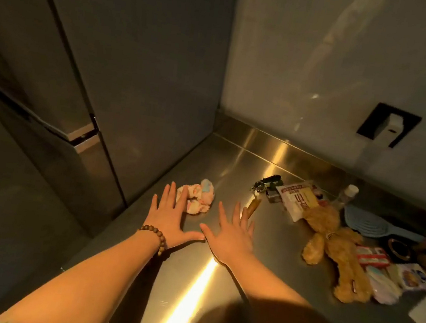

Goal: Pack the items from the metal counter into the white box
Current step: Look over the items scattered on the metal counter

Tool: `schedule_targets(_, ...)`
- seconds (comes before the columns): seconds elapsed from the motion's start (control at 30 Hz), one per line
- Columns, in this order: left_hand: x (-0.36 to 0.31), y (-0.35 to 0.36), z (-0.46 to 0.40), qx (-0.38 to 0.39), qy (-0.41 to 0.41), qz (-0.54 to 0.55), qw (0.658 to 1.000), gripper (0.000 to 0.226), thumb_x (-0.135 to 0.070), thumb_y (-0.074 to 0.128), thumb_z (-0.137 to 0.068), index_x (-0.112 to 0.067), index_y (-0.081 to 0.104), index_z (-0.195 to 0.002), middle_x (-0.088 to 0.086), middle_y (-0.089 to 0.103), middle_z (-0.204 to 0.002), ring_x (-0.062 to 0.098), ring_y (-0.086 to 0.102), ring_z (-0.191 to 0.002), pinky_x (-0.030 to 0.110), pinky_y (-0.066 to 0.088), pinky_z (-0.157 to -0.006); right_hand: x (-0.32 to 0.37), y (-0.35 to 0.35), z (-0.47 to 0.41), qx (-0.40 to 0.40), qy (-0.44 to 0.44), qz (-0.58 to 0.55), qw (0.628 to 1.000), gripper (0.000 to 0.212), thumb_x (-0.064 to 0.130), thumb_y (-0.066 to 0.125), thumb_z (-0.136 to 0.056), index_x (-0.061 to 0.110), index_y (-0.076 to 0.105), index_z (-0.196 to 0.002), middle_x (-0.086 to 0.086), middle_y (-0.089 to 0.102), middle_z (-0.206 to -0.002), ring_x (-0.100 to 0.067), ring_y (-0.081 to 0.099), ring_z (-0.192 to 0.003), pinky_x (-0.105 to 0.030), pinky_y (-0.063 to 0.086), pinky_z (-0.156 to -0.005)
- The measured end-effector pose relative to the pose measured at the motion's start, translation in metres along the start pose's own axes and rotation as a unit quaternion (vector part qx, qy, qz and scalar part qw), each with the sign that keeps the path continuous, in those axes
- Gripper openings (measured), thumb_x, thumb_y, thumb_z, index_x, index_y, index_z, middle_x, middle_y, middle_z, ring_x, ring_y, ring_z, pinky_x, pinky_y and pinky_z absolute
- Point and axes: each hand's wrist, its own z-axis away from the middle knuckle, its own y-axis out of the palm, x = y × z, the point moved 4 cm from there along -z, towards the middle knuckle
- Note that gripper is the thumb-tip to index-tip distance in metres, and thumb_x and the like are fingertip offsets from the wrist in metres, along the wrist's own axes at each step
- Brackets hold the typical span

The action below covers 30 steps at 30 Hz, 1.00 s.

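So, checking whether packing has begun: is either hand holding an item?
No, the left hand and right hand are spread flat, fingers straight, gripping nothing.

Both arms reach forward with bare forearms. The left hand (170, 217) and the right hand (233, 233) are flat with palms down, fingers straight and spread, and the thumb tips almost touch. The left wrist wears a bead bracelet (155, 237).
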Motion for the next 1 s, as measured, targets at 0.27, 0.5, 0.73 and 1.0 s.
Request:
schedule_targets(0.27,-0.012,0.010,-0.021,0.058,0.099,0.011,0.993,0.128,-0.099,0.027,-0.051,-0.027,-0.022,-0.144,0.000,-0.033,-0.144,0.021,-0.016,-0.142,0.042,-0.012,-0.112,-0.012,0.005,-0.007,-0.014,-0.012,0.003,1.000,0.062,0.043,0.025,-0.099,0.029,-0.007,-0.151,-0.012,-0.016,-0.158,-0.027,-0.015,-0.145,-0.043,-0.001,-0.116)
schedule_targets(0.5,-0.083,0.023,-0.031,0.070,0.167,0.003,0.983,0.127,-0.099,0.026,-0.051,-0.028,-0.019,-0.146,-0.001,-0.029,-0.148,0.019,-0.015,-0.142,0.044,-0.012,-0.113,-0.070,-0.009,0.012,-0.017,-0.003,0.020,1.000,0.069,0.017,0.036,-0.095,0.016,-0.003,-0.151,-0.002,-0.011,-0.159,-0.025,-0.008,-0.146,-0.043,0.003,-0.119)
schedule_targets(0.73,-0.160,0.039,-0.030,0.076,0.207,-0.018,0.975,0.127,-0.100,0.020,-0.050,-0.026,-0.019,-0.146,0.004,-0.026,-0.152,0.020,-0.016,-0.142,0.047,-0.011,-0.114,-0.135,-0.019,0.045,-0.009,0.020,0.079,0.997,0.062,0.021,0.027,-0.097,0.016,-0.002,-0.151,0.001,-0.009,-0.159,-0.020,-0.013,-0.145,-0.048,-0.004,-0.117)
schedule_targets(1.0,-0.237,0.047,-0.029,0.095,0.238,-0.036,0.966,0.122,-0.098,0.016,-0.055,-0.023,-0.009,-0.149,0.007,-0.015,-0.156,0.020,-0.012,-0.143,0.046,-0.013,-0.110,-0.195,-0.014,0.069,-0.033,0.088,0.145,0.985,0.059,0.032,0.020,-0.098,0.012,0.001,-0.150,-0.004,-0.006,-0.160,-0.023,-0.014,-0.145,-0.046,-0.018,-0.112)
